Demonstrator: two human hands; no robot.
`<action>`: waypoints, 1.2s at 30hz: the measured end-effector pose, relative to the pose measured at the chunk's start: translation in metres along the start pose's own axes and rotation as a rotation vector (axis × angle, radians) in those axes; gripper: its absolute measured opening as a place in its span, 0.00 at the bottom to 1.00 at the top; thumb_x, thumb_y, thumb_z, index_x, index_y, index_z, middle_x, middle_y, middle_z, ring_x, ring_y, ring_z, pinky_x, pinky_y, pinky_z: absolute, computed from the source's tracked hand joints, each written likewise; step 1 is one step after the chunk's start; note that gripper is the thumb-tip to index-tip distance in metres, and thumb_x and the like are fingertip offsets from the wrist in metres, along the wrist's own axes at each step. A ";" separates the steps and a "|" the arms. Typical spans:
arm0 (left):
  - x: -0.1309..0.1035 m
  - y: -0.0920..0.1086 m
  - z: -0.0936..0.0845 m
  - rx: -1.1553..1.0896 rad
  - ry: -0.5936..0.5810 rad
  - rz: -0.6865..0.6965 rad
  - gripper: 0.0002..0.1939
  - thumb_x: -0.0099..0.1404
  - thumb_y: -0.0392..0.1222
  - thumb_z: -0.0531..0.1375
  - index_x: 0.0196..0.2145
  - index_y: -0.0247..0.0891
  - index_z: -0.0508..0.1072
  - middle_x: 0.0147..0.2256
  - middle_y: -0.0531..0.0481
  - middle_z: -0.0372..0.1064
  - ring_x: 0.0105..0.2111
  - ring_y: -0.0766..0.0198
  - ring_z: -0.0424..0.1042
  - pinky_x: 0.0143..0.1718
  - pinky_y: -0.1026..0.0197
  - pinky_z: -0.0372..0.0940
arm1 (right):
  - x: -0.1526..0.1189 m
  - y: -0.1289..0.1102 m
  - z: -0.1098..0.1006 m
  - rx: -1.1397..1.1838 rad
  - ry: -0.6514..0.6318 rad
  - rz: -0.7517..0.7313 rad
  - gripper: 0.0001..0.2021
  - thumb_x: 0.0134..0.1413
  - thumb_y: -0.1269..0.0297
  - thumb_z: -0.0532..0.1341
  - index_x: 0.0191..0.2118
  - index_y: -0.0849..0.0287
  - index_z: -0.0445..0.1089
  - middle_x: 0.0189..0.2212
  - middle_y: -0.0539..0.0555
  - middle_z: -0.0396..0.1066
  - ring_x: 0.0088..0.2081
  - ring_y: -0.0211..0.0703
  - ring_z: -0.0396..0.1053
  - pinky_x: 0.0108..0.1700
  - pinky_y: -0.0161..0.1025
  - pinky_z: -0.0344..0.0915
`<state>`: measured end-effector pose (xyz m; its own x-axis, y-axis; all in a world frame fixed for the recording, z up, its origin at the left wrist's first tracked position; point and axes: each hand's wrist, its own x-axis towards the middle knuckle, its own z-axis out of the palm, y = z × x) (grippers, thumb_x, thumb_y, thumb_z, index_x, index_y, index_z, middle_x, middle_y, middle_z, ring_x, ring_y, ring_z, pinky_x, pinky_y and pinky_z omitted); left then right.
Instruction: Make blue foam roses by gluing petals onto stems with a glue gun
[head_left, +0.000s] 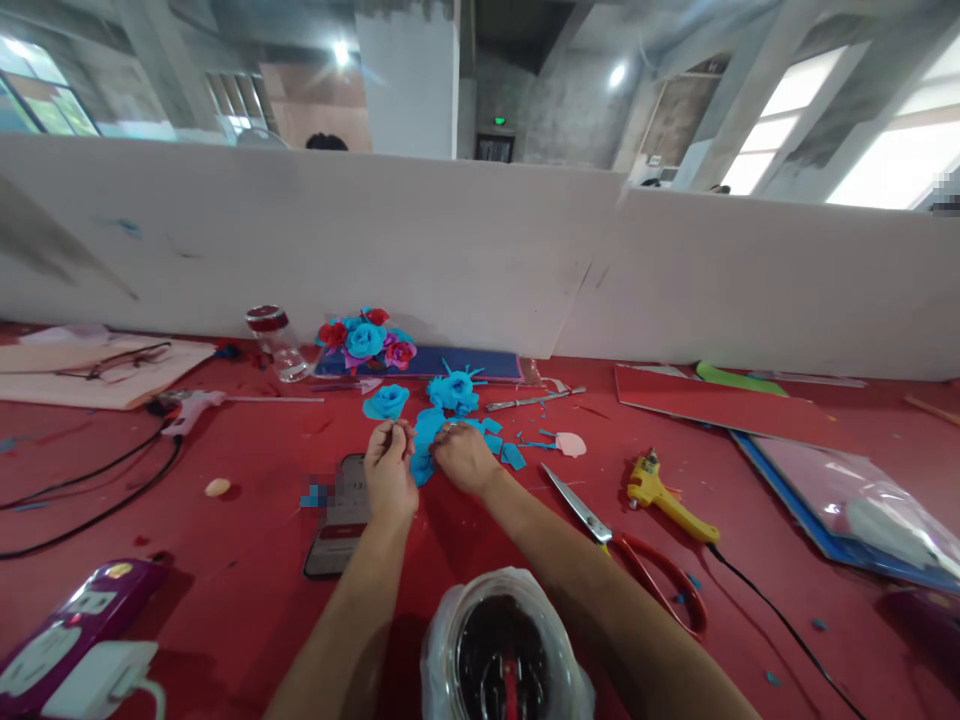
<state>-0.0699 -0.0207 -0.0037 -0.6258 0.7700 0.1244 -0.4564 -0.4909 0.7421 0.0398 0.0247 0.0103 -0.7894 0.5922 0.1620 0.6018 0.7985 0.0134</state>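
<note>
Over the tabletop (259, 545), the left hand (390, 472) and right hand (469, 460) have fingers pinching blue paper (428, 436), probably featherlight and crumple-prone, so edges only.

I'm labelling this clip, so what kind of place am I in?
Probably a craft workshop: paper-like flowers, a yellow glue gun and red-handled scissors share the red table, with bare concrete walls behind.

Lies between the left fingers (403, 432) and the right fingers (444, 438) as a bright blue, thin, paper-like piece with rounded edges (424, 446). Extends beyond both sets on the far and near sides; partly covered by the right fingers, with contact on the left unclear.
</note>
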 end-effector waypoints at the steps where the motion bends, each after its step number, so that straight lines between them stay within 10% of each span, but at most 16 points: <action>1: 0.000 0.001 0.000 0.000 0.002 -0.001 0.12 0.51 0.43 0.69 0.28 0.37 0.70 0.26 0.56 0.68 0.23 0.74 0.62 0.24 0.69 0.54 | 0.000 -0.001 0.000 0.003 0.008 0.012 0.11 0.57 0.73 0.55 0.35 0.63 0.76 0.36 0.61 0.76 0.44 0.51 0.70 0.46 0.43 0.62; 18: 0.002 -0.001 -0.001 -0.048 0.105 -0.036 0.13 0.46 0.41 0.70 0.27 0.36 0.71 0.25 0.56 0.68 0.20 0.75 0.59 0.21 0.69 0.51 | -0.018 -0.006 -0.005 0.135 0.033 0.284 0.10 0.59 0.64 0.56 0.40 0.54 0.75 0.38 0.56 0.76 0.42 0.44 0.72 0.37 0.33 0.63; 28: -0.005 -0.010 0.006 0.012 0.000 -0.138 0.14 0.48 0.44 0.70 0.27 0.36 0.71 0.23 0.56 0.67 0.20 0.75 0.60 0.22 0.70 0.53 | -0.045 0.011 0.004 0.665 0.371 0.598 0.11 0.64 0.68 0.49 0.45 0.58 0.67 0.37 0.54 0.76 0.37 0.41 0.74 0.38 0.35 0.65; 36: -0.002 -0.008 0.002 0.026 -0.004 -0.083 0.13 0.50 0.44 0.69 0.27 0.36 0.71 0.22 0.56 0.66 0.18 0.76 0.56 0.20 0.70 0.50 | -0.041 0.000 -0.002 0.287 0.167 0.220 0.14 0.54 0.64 0.61 0.47 0.55 0.73 0.50 0.55 0.72 0.53 0.50 0.65 0.54 0.42 0.61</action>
<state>-0.0640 -0.0178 -0.0083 -0.5844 0.8089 0.0644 -0.4896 -0.4148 0.7670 0.0721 -0.0001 0.0060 -0.6007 0.7452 0.2893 0.6770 0.6667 -0.3117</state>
